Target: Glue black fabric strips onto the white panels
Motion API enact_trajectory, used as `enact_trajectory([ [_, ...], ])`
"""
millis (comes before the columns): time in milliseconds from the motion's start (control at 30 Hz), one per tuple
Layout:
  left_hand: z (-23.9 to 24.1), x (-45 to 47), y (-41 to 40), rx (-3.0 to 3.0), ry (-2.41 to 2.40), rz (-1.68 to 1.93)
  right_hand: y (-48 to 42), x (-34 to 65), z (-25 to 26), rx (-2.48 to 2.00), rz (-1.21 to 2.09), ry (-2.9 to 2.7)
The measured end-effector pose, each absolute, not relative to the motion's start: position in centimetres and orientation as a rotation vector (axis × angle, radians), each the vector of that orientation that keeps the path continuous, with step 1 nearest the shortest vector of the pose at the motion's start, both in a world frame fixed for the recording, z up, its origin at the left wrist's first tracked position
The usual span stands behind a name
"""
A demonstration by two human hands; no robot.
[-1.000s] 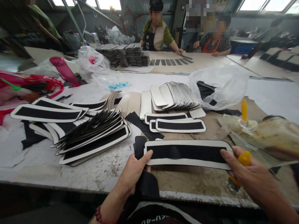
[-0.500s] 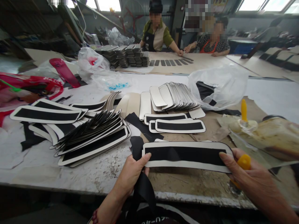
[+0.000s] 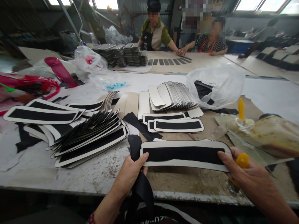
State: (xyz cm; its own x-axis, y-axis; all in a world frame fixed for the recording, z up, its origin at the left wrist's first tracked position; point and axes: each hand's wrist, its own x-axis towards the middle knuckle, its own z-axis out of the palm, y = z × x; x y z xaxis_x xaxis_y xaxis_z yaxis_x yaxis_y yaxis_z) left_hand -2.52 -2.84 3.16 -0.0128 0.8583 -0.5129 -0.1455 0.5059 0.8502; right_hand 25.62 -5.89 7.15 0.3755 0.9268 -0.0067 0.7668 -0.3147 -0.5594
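My left hand [image 3: 131,170] pinches the left end of a long curved white panel [image 3: 184,144], thumb on top. Along the panel's middle lies a black strip [image 3: 182,155]. Loose black fabric strips [image 3: 143,183] also run through my left hand and hang over the table edge. My right hand [image 3: 247,175] is closed on the panel's right end, its thumb pressing the strip's end. A yellow-handled tool [image 3: 242,160] sticks out between the right hand's fingers; its working end is mostly hidden. Just beyond lie panels with black strips [image 3: 178,125].
Many finished-looking panels [image 3: 93,146] lie heaped at left. Plain white panels [image 3: 156,95] fan out behind. A clear plastic bag [image 3: 217,84] and a yellow-handled brush [image 3: 241,109] in a container stand at right. Two co-workers [image 3: 161,34] [image 3: 211,43] sit across the table.
The small bump in the black strip on the held panel has flattened. Both hands keep their grip. The view has shifted slightly; the co-workers' hands have come closer together.
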Motion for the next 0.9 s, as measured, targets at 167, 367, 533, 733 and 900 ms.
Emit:
enact_trajectory([
  [167, 3.2, -2.8, -2.8, 0.699, 1.317, 0.914, -6.2, 24.7, 7.4, -2.180, 0.482, -1.356],
  [367, 4.0, -2.7, -2.7, 0.621, 1.259, 0.921, -6.1, 25.6, 6.6, -2.120, 0.726, -1.238],
  [533, 4.6, -2.6, -2.5, 0.489, 1.324, 0.855, -5.9, 26.5, 5.9, -1.841, 1.074, -1.057],
  [733, 4.1, -2.8, -2.5, 0.256, 1.214, 0.826, -5.4, 26.1, 6.1, -1.378, 1.461, -0.752],
  [900, 4.1, -2.5, -2.5, 0.222, 1.237, 0.806, -5.1, 26.4, 5.4, -1.368, 1.463, -0.708],
])
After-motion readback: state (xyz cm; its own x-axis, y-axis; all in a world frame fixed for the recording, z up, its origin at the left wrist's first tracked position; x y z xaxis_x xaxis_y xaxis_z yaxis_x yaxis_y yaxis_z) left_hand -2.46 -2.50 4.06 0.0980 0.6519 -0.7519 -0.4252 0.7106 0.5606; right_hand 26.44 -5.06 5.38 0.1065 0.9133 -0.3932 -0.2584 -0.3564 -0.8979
